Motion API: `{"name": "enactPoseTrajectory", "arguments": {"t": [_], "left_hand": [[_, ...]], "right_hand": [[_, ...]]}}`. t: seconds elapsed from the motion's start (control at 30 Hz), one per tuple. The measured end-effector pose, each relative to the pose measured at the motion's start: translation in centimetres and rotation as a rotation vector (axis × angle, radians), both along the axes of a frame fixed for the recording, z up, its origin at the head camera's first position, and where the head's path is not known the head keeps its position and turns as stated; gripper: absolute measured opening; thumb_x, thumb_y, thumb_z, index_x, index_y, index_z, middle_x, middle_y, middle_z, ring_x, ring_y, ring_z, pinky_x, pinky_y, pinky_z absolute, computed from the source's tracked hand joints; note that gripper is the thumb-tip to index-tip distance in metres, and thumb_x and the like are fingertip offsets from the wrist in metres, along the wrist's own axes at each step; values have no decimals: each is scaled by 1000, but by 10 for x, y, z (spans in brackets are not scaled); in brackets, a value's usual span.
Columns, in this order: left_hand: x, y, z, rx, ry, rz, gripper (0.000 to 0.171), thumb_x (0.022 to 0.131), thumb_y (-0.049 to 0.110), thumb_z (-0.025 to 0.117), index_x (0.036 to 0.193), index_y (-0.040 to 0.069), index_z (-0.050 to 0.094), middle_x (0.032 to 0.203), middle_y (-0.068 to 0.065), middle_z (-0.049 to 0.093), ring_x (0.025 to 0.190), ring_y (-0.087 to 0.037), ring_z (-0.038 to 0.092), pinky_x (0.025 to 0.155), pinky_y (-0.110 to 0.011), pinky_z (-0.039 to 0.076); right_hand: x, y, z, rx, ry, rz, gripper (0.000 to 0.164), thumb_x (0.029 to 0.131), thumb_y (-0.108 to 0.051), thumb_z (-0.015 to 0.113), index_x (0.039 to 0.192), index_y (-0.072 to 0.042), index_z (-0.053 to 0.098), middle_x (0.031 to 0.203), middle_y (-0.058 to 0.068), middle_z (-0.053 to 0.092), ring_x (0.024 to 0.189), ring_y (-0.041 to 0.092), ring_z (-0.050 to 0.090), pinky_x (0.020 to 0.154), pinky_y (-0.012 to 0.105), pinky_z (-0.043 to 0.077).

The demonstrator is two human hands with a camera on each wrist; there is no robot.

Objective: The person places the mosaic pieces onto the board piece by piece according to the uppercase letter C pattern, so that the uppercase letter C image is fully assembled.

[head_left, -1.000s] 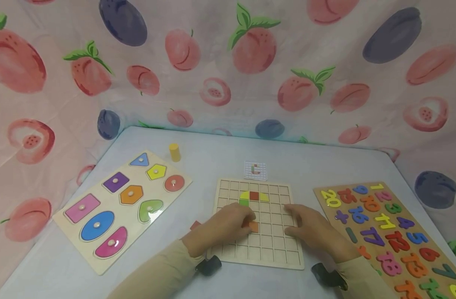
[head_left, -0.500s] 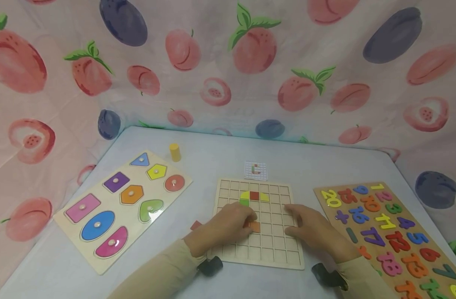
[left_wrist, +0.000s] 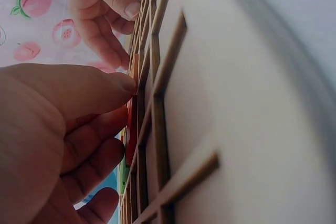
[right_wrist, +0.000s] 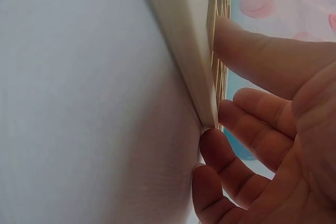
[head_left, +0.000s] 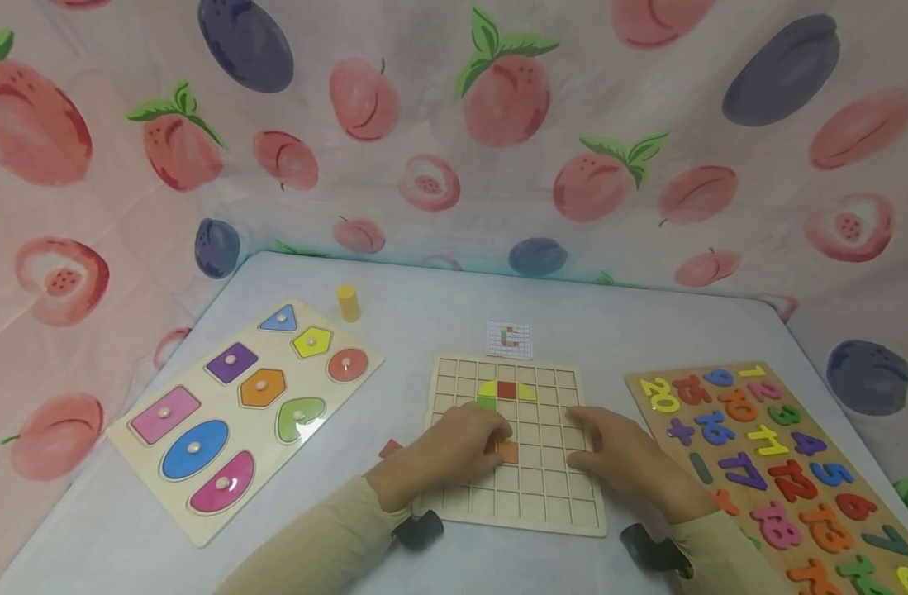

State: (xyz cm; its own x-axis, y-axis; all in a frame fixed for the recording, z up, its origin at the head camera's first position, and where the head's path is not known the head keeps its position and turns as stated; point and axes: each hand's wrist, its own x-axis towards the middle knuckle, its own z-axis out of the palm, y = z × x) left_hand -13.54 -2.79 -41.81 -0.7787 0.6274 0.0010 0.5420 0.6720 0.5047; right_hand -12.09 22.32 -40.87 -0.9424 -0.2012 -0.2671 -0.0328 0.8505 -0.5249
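A square wooden grid board (head_left: 558, 512) lies in the middle of the table. My left hand (head_left: 454, 446) is over its left half, pinching a red tile (left_wrist: 131, 135) between thumb and fingers at the grid. An orange tile (head_left: 506, 452) sits right beside the fingertips. Farther up the grid are a dark red square (head_left: 506, 390), two yellow curved pieces (head_left: 526, 392) and a green piece (head_left: 487, 403), partly covered by the hand. My right hand (head_left: 620, 450) rests on the board's right edge, thumb on top and other fingers along the rim.
A small pattern card (head_left: 509, 340) lies behind the board. To the left are a knobbed shape puzzle (head_left: 327, 401) and a yellow cylinder (head_left: 348, 303). A number puzzle (head_left: 647, 384) lies at right. Another red piece (head_left: 390, 448) shows beside my left wrist.
Over the last second my left hand has shifted very slightly to the right, and a little more red shows at its fingertips. The right hand keeps its place on the board's edge.
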Motion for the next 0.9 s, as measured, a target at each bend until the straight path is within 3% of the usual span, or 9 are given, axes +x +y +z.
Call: {"name": "enactPoseTrajectory", "arguments": {"t": [0.4, 0.63, 0.9], "left_hand": [[-1, -14, -2, 3, -10, 49, 31, 86, 14, 75, 117, 10, 72, 101, 4, 67, 95, -14, 55, 88, -30, 49], [-7, -37, 0, -23, -65, 110, 38, 88, 13, 71, 126, 8, 68, 118, -1, 67, 112, -20, 55, 100, -38, 46], [-7, -62, 9, 31, -65, 150, 36, 87, 10, 74, 122, 4, 67, 117, -9, 66, 112, -27, 56, 100, -43, 46]], "right_hand": [[0, -1, 1, 2, -4, -3, 68, 87, -20, 76, 146, -1, 48, 148, 22, 46, 137, 45, 39, 108, 60, 34], [1, -3, 1, 20, -7, -12, 70, 87, -20, 77, 146, -1, 47, 149, 22, 45, 138, 46, 37, 109, 60, 33], [1, -3, 1, 24, -5, -11, 70, 86, -21, 78, 146, -2, 48, 149, 22, 45, 138, 46, 37, 109, 60, 33]]}}
